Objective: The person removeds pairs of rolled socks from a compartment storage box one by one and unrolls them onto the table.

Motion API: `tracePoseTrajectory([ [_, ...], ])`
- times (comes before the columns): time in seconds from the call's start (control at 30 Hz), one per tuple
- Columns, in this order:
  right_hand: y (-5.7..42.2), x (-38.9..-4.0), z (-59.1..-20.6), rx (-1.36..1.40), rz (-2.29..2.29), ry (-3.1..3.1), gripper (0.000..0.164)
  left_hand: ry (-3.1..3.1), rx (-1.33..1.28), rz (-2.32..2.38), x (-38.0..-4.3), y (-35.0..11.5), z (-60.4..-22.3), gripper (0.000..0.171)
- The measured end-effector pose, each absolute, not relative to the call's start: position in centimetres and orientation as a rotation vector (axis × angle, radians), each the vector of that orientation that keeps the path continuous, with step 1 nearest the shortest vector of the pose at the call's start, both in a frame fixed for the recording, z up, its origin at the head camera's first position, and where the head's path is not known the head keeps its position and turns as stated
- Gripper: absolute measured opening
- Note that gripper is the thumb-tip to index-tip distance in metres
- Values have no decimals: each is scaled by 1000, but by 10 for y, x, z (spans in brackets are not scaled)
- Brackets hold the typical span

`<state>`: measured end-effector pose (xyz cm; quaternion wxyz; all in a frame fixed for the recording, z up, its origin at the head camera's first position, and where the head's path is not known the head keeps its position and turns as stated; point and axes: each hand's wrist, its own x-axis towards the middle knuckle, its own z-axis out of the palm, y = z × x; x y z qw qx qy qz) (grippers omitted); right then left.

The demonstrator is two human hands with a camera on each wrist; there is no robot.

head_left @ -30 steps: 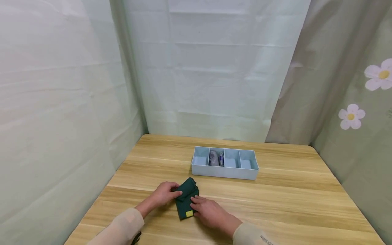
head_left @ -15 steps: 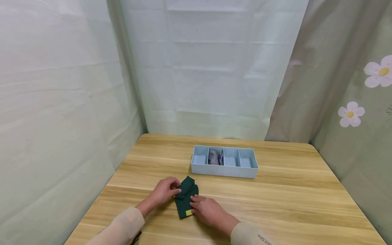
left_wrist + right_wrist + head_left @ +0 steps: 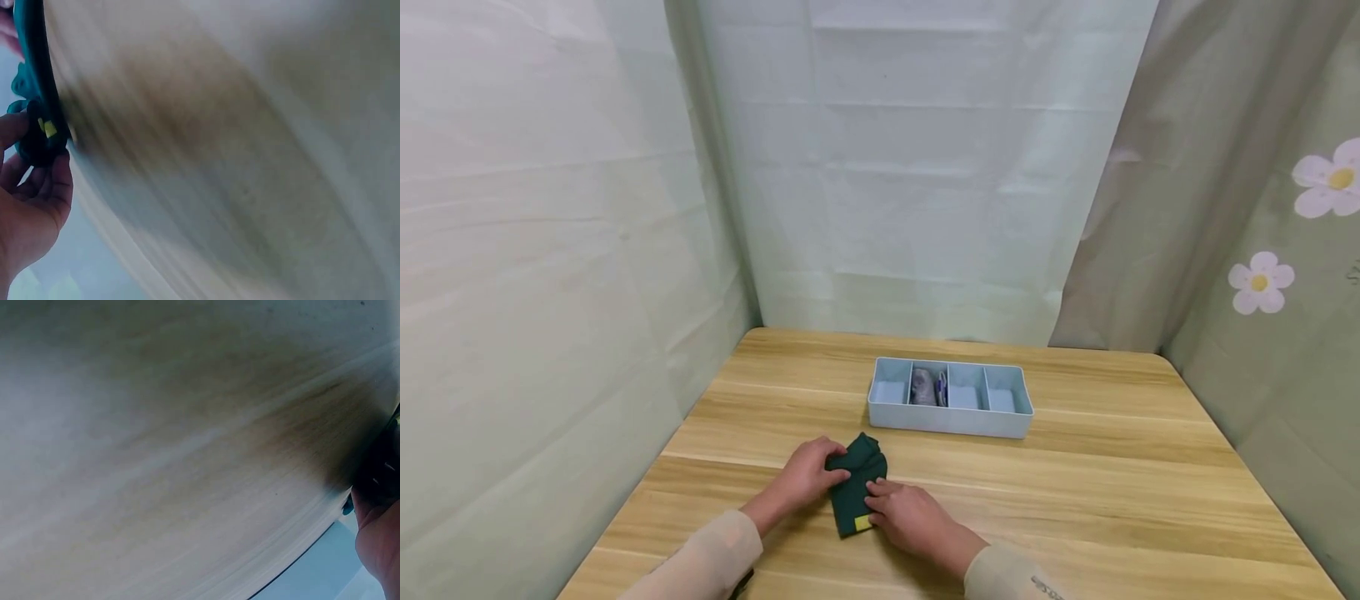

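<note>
A folded dark green sock (image 3: 854, 498) with a small yellow patch lies on the wooden table. My left hand (image 3: 808, 472) pinches its upper left edge between thumb and fingers. In the left wrist view, the left hand (image 3: 37, 209) grips the rolled end of the green sock (image 3: 39, 75), where another yellow spot shows. Extended fingers of my right hand (image 3: 910, 515) rest on the right side of the sock, close to the yellow patch. Only part of the right hand (image 3: 378, 540) appears at the right wrist view's edge, next to dark fabric.
Behind the hands stands a pale blue organizer box (image 3: 947, 419) divided into several compartments. A grey rolled item (image 3: 922, 387) and a thin dark-and-white one (image 3: 942, 389) sit in its second compartment from the left. Curtains surround the wooden table (image 3: 1112, 483).
My left fingers loosened slightly at the sock's upper left edge, showing a bit of yellow there, and now close on it again. The right hand and the sock stay nearly in place.
</note>
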<state>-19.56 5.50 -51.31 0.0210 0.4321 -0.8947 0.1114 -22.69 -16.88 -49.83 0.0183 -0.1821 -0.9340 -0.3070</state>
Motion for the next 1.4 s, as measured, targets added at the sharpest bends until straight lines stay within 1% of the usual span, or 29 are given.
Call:
tracePoseTrajectory([
  [0.13,55,-195,-513,1342,357,-2751,29,-2900,-564,-986,-232,-172,-498,18],
  [0.4,55,-194,-513,1332,379,-2775,29,-2897,-484,-1020,-240,-181,-497,9],
  [0.57,55,-194,-513,1332,382,-2779,30,-2843,-369,-1106,-244,-181,-500,13],
  [0.67,56,-195,-513,1332,379,-2772,30,-2794,-380,-1103,-248,-182,-502,18],
  [0.8,56,-194,-513,1331,379,-2772,30,-2773,-447,-1037,-246,-184,-502,12],
  [0.9,56,-193,-512,1335,377,-2779,30,-2805,-444,-1009,-245,-185,-502,10],
  [1.0,57,-194,-511,1340,375,-2785,30,-2843,-429,-997,-244,-185,-504,22],
  [1.07,58,-194,-510,1341,378,-2789,30,-2847,-425,-1005,-244,-185,-505,25],
  [1.23,57,-193,-510,1342,378,-2795,30,-2823,-411,-1039,-248,-187,-504,11],
  [1.4,55,-193,-511,1336,385,-2801,30,-2861,-283,-1063,-256,-194,-505,8],
])
